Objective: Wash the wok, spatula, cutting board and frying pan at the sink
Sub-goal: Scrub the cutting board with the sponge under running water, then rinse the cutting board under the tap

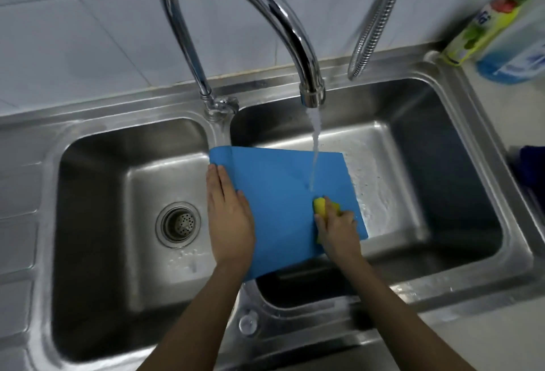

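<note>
A blue cutting board (277, 187) lies tilted over the divider between the two basins, mostly above the right one. My left hand (228, 214) holds its left edge, fingers flat along the side and thumb on top of the board. My right hand (336, 229) grips a yellow sponge (321, 207) and presses it on the board's right part. Water runs from the chrome tap (311, 90) onto the board just above the sponge. No wok, spatula or frying pan is in view.
The steel double sink (295, 338) fills the view; the left basin has a strainer drain (178, 223). A flexible hose (371, 25) hangs at the back right. Detergent bottles (501, 25) stand at the far right corner, a dark blue thing (532, 167) at the right edge.
</note>
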Available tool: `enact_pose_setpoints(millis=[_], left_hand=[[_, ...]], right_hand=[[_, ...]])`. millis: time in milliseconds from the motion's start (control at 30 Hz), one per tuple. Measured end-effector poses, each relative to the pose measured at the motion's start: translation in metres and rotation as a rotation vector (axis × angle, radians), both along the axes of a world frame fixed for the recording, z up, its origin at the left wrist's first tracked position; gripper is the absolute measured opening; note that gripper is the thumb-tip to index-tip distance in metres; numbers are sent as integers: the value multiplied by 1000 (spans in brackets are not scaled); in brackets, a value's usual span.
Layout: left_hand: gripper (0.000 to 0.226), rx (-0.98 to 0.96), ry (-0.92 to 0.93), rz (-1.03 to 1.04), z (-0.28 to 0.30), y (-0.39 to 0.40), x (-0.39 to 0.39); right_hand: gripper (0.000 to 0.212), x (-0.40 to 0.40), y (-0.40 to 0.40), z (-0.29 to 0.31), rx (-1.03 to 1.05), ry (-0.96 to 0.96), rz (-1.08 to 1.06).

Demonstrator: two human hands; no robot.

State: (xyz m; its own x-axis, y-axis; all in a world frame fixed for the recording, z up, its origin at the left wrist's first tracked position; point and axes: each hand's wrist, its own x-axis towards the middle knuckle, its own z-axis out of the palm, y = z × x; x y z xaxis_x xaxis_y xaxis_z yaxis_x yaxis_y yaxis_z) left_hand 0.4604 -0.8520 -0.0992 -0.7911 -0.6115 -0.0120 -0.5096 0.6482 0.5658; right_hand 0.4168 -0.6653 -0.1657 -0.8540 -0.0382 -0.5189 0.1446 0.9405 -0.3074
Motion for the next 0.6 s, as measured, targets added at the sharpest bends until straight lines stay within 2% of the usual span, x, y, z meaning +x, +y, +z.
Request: enact_pose_setpoints(millis=[67,167,267,400,467,533,600], left_hand=[[53,6,4,-10,-1,-1,1],[53,33,24,-22,-3,-3,3],[54,38,53,-41,-5,-4,3],[52,-5,89,-49,-11,-5,1],[55,-26,119,-57,-16,-8,0],[60,-41,163,-75,-22,-11,0],[60,-83,212,-88,-29,-14,-1]], right_hand=[[51,5,9,8,-211,-44,-77],[30,-2,23,34,-593,-185,-389],[22,-25,46,63,-722,-134,-501],[35,-75,89,95,-682,161,-535],[40,-108,112,110,-583,334,-487],[50,-142,134,119,-394,483,-418],[50,-174,154,125,-133,542,-367]])
